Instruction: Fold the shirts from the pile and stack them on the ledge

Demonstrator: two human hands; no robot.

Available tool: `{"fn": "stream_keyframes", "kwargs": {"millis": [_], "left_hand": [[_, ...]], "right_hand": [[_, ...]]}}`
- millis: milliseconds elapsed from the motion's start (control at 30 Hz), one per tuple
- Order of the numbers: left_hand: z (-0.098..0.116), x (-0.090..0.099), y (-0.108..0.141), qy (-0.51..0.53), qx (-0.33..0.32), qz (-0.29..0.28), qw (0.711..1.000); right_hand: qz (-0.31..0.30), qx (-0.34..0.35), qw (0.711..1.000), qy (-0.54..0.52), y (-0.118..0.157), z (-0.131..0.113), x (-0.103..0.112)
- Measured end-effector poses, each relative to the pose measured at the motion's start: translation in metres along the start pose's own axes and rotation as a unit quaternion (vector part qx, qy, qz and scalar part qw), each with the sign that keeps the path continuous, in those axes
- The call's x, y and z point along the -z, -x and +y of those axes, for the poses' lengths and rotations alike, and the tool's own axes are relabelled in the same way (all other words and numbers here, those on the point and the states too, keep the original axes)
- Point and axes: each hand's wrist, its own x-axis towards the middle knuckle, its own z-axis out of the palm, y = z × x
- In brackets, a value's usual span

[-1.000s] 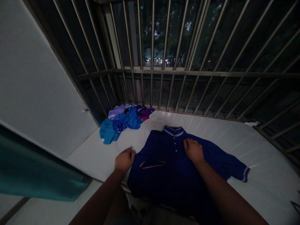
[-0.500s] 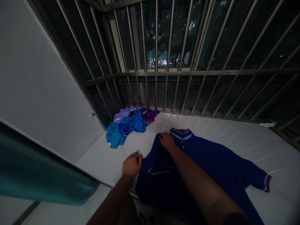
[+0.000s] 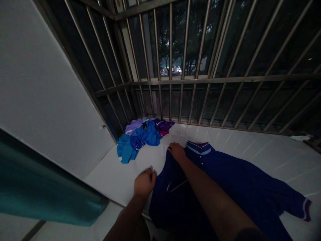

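Note:
A dark blue polo shirt (image 3: pixel 240 180) with a striped collar and a red-and-white cuff lies on the white tiled ledge (image 3: pixel 105 174). My right hand (image 3: pixel 177 152) is closed on the shirt's upper left part, beside the collar. Lower and to the left, my left hand (image 3: pixel 145 182) has its fingers curled closed on the shirt's left edge. Between my hands the fabric is folded over, with a striped trim showing on it. My right forearm hides part of the shirt.
A crumpled pile of blue and purple clothes (image 3: pixel 146 134) lies in the ledge's back left corner. Metal window bars (image 3: pixel 180 80) rise behind the ledge. A white wall (image 3: pixel 55 90) and a teal curtain (image 3: pixel 50 190) stand at the left. A small white item (image 3: pixel 299 137) is far right.
The view has shifted slightly, so most things appear a little lower and to the right. My right hand has moved slightly left relative to the collar, still closed on the shirt.

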Motion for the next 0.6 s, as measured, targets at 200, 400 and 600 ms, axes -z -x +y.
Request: {"fn": "stream_keyframes", "kwargs": {"millis": [200,400,600], "left_hand": [[-0.001,-0.002,-0.001,0.013,0.009,-0.003,1.0],[-0.003,-0.006,-0.002,0.001,0.001,0.001,1.0],[0.0,-0.001,0.0,-0.007,0.004,-0.006,1.0]], "right_hand": [[0.072,0.027,0.996,-0.035,0.051,0.018,0.028],[0.146,0.028,0.983,-0.103,0.181,0.091,0.048],[0.258,-0.108,0.955,-0.095,0.314,0.203,0.086]]}}
